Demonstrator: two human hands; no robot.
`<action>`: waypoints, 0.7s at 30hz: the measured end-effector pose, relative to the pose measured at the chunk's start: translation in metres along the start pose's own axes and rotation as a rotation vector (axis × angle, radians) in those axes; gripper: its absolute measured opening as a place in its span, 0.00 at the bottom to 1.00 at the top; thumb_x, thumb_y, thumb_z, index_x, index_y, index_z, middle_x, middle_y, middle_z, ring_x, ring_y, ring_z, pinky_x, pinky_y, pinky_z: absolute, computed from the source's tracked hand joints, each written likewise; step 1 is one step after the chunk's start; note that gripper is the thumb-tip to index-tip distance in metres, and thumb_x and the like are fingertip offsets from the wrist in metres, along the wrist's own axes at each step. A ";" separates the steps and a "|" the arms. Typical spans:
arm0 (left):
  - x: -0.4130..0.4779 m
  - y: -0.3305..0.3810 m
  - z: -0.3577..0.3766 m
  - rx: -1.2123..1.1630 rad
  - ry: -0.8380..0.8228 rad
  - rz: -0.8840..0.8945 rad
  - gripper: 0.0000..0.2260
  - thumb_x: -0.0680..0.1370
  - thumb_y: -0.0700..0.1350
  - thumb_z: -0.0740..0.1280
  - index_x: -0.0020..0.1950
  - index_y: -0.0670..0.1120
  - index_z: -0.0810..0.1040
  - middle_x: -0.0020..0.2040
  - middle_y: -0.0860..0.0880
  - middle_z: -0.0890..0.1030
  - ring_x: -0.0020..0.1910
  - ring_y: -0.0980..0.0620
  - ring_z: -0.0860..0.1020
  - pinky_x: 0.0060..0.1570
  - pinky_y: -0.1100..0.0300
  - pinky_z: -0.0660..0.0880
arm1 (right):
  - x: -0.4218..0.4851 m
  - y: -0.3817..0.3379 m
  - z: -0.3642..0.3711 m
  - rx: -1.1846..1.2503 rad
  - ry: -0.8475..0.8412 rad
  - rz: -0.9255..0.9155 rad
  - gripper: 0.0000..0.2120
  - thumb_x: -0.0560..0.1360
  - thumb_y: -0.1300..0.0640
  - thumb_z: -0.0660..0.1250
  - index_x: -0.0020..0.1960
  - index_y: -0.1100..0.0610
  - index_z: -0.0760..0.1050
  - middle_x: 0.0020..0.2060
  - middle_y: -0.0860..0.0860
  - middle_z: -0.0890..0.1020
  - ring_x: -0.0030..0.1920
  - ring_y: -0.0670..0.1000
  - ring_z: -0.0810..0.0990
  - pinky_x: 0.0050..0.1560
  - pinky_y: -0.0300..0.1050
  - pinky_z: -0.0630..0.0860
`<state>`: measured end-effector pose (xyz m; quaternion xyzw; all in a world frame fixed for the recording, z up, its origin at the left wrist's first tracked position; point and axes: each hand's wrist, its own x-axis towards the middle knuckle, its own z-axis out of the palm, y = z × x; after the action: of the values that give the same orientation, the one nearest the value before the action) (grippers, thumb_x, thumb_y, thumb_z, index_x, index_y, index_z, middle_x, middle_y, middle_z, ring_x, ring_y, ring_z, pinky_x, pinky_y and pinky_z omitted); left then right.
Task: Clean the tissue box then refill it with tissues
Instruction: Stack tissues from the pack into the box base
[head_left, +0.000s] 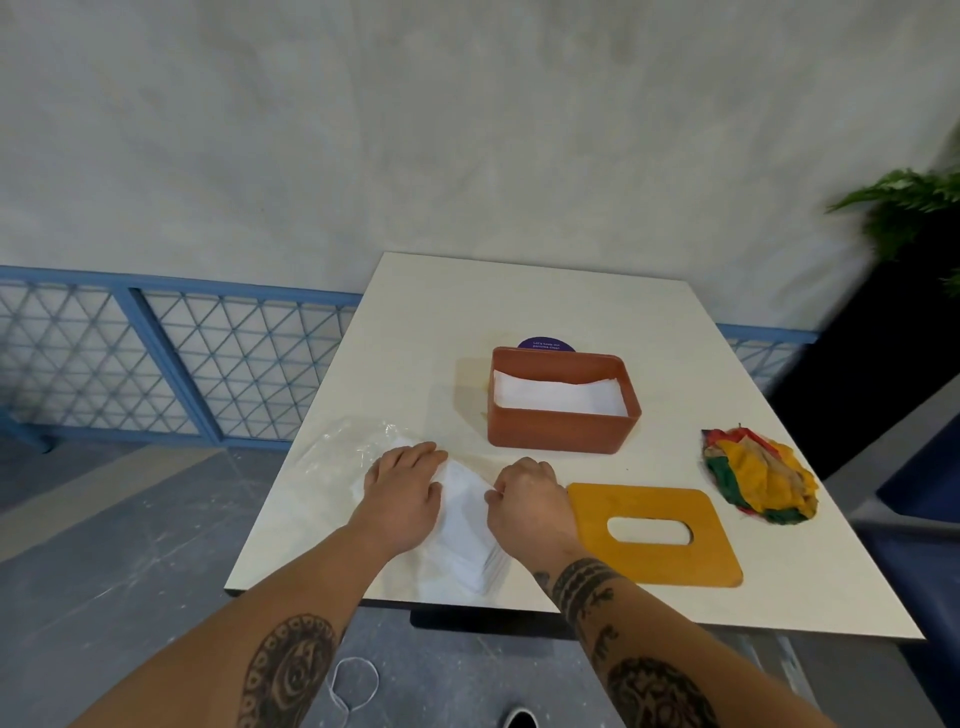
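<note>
A terracotta tissue box (563, 428) stands open on the white table (545, 301), with white tissues (558, 395) lying inside it. Its yellow lid (660, 504) with an oval slot lies flat near the table's front edge. A stack of white tissues (467, 525) sits in a clear plastic wrapper (343, 457) at the front left. My left hand (402, 493) rests flat on the left side of that stack. My right hand (530, 499) pinches the stack's right edge with curled fingers.
A crumpled red, yellow and green cloth (758, 478) lies at the table's right. A purple round sticker (545, 344) shows behind the box. A blue lattice railing (171, 358) runs at the left, a dark planter with a fern (904, 218) stands at the right.
</note>
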<state>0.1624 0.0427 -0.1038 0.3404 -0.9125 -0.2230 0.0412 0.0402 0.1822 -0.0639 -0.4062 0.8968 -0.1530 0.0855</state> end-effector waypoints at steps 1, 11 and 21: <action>0.000 0.000 -0.001 0.003 -0.001 -0.006 0.23 0.85 0.47 0.56 0.80 0.56 0.62 0.81 0.57 0.59 0.79 0.50 0.54 0.79 0.50 0.50 | 0.000 0.000 -0.004 0.024 -0.015 -0.003 0.12 0.80 0.51 0.62 0.55 0.56 0.80 0.53 0.50 0.78 0.57 0.50 0.73 0.57 0.46 0.76; -0.005 0.010 -0.015 -0.060 -0.032 -0.002 0.25 0.84 0.53 0.57 0.81 0.56 0.59 0.83 0.57 0.55 0.81 0.51 0.52 0.79 0.48 0.47 | 0.010 0.003 -0.044 0.887 -0.252 0.428 0.05 0.76 0.60 0.67 0.49 0.60 0.74 0.44 0.57 0.79 0.37 0.54 0.77 0.31 0.42 0.75; -0.023 0.035 -0.042 -0.295 -0.178 0.242 0.51 0.59 0.72 0.74 0.79 0.63 0.56 0.75 0.58 0.62 0.73 0.54 0.61 0.74 0.51 0.63 | 0.017 0.001 -0.058 1.486 -0.241 0.615 0.06 0.81 0.63 0.65 0.55 0.60 0.79 0.39 0.55 0.82 0.35 0.50 0.80 0.29 0.38 0.78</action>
<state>0.1681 0.0652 -0.0494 0.1977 -0.9042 -0.3768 0.0362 0.0125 0.1817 -0.0097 0.0074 0.6172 -0.6332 0.4670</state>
